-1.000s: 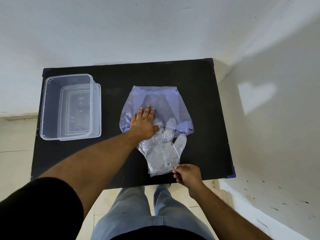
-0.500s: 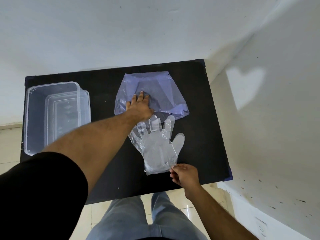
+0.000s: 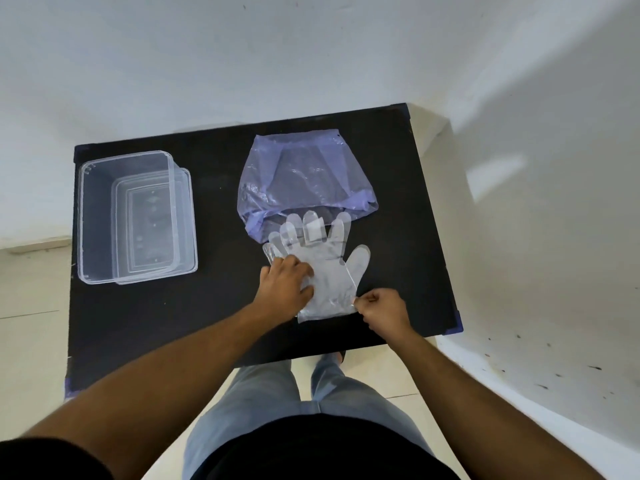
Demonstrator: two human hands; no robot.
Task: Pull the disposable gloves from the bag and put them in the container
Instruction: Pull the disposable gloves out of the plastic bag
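A pale purple see-through bag point(image 3: 304, 178) lies flat on the black table point(image 3: 221, 320), its mouth toward me. Clear disposable gloves point(image 3: 329, 265) lie stacked just below the mouth, fingertips still touching the bag's opening. My left hand point(image 3: 287, 285) grips the gloves' left edge near the cuff. My right hand point(image 3: 381, 306) pinches the cuff's right corner. A clear rectangular container point(image 3: 97, 216) stands at the table's left side, with its clear lid point(image 3: 152, 223) partly under or beside it.
White walls enclose the table at the back and the right. The table's front edge runs just above my legs, and pale floor tiles show to the left and below.
My left hand has left the bag and come down onto the gloves' left edge. The gloves have slid further out of the bag toward me.
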